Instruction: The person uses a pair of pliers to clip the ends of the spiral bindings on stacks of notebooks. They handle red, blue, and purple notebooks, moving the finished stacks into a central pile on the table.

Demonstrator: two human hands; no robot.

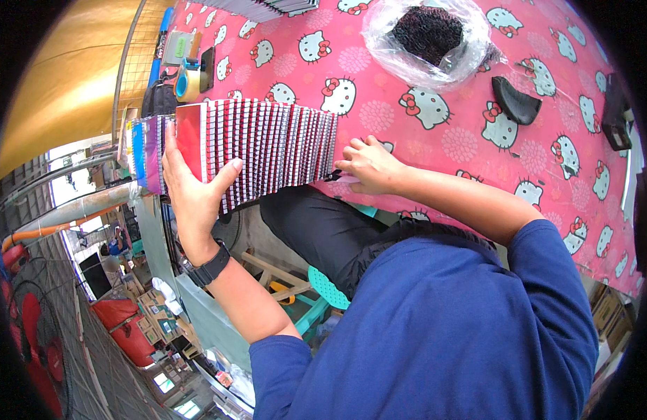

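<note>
The left hand (pixel 197 192) is pressing flat against the near end of a long row of red-covered booklets (pixel 267 150) standing on edge, its fingers spread over the front red cover and the thumb hooking up along the cover's right side — an open, bracing grip, not closed around anything. The right hand (pixel 369 166) is resting at the opposite end of the row, fingers curled loosely with the tips pinching at something small and dark by the last booklet; what it has hold of is too small to tell.

The row is lying between the two hands, its long axis running left to right along the near edge of the worktop (pixel 449 140), so each hand is capping one end. The left hand is touching the stack outright; the right is just beside its far end. The booklets are showing as tight red and white stripes — spines or page edges packed close — and a few blue and purple covers (pixel 143 150) are sitting behind the left hand.

The worktop is wearing a pink cartoon-cat cloth. Farther back, a clear plastic bag of dark bits (pixel 427 35), a black curved piece (pixel 516 101) and a roll of tape (pixel 187 82) are sitting well apart from the hands.
</note>
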